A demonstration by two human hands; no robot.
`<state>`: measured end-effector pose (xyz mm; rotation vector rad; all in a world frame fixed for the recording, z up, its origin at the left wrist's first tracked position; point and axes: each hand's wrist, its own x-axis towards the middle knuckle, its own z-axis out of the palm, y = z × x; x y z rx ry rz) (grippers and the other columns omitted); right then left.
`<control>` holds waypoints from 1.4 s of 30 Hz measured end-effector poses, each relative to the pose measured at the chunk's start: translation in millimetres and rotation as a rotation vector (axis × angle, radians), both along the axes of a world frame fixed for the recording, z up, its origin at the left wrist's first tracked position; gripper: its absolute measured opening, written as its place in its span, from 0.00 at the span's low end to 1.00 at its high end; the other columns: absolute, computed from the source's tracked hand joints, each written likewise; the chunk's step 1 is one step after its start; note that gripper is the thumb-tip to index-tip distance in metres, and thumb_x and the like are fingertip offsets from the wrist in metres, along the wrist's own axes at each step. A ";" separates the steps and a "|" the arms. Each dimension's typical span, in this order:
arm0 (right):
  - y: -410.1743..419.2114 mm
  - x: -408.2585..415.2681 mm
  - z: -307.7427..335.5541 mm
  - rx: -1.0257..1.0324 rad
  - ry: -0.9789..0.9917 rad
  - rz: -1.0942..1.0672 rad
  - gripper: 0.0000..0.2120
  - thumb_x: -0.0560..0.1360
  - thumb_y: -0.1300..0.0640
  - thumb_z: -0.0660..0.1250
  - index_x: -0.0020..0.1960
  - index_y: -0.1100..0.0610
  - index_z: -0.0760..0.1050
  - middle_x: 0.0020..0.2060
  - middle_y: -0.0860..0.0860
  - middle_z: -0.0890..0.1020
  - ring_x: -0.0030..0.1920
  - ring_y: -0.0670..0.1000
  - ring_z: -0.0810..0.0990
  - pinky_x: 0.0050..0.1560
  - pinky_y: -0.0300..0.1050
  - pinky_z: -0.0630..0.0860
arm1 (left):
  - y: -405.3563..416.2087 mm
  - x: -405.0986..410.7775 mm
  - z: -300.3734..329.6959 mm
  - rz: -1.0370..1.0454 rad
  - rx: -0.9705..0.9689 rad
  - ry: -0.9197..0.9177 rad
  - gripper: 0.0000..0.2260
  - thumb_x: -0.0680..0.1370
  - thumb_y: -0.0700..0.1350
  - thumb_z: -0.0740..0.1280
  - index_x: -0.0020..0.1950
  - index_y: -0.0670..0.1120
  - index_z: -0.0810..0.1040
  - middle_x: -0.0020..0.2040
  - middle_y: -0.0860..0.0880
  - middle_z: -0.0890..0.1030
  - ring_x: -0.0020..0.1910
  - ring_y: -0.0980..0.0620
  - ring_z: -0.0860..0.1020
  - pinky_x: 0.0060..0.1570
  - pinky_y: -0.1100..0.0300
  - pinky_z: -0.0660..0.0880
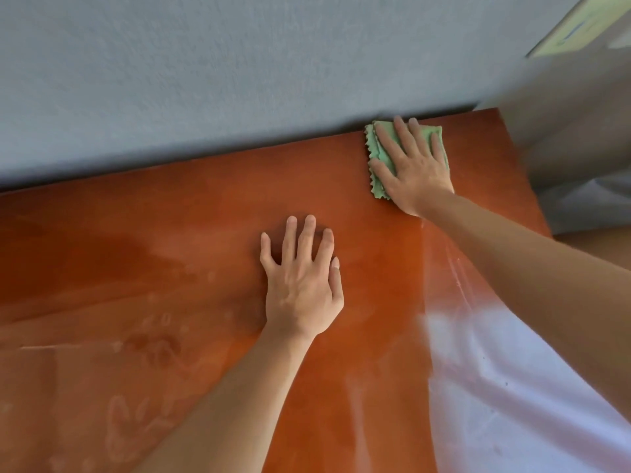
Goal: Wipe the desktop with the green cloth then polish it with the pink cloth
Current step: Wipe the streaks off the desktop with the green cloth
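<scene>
The desktop [170, 268] is a glossy reddish-brown wooden surface with dusty smudges and handprints on its left part. A folded green cloth [379, 155] with zigzag edges lies at the far right corner of the desktop, by the wall. My right hand [413, 165] presses flat on top of it, fingers spread toward the wall. My left hand [302, 278] rests palm down on the bare wood in the middle, fingers apart, holding nothing. No pink cloth is in view.
A grey-blue wall [205, 80] runs along the desktop's far edge. A blurred grey object [573, 131] stands past the right edge, with a yellowish box [580, 25] above it. A bright window reflection [495, 387] covers the near right of the desktop.
</scene>
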<state>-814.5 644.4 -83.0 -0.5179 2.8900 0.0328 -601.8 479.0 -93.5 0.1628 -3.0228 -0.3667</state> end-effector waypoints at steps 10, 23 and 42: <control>14.2 111.8 -2.5 -0.062 0.004 -0.013 0.31 0.81 0.34 0.38 0.81 0.43 0.41 0.81 0.48 0.45 0.80 0.51 0.38 0.78 0.58 0.40 | 0.0 0.0 1.3 0.001 -0.009 -0.029 0.21 0.81 0.51 0.58 0.73 0.48 0.75 0.77 0.42 0.70 0.78 0.39 0.63 0.73 0.29 0.56; 0.4 -22.4 -3.6 -0.034 0.043 -0.111 0.32 0.79 0.34 0.40 0.81 0.42 0.46 0.81 0.49 0.49 0.80 0.53 0.43 0.78 0.58 0.39 | 0.8 -1.0 -0.6 0.002 -0.013 0.003 0.21 0.81 0.51 0.58 0.72 0.47 0.75 0.76 0.42 0.71 0.77 0.38 0.65 0.73 0.29 0.56; 46.1 145.6 -4.1 -0.057 0.020 -0.110 0.31 0.81 0.34 0.39 0.81 0.44 0.43 0.81 0.50 0.48 0.80 0.54 0.41 0.78 0.59 0.40 | 0.5 0.0 3.7 0.010 -0.032 -0.059 0.22 0.82 0.53 0.55 0.73 0.47 0.74 0.77 0.42 0.69 0.78 0.39 0.63 0.74 0.31 0.54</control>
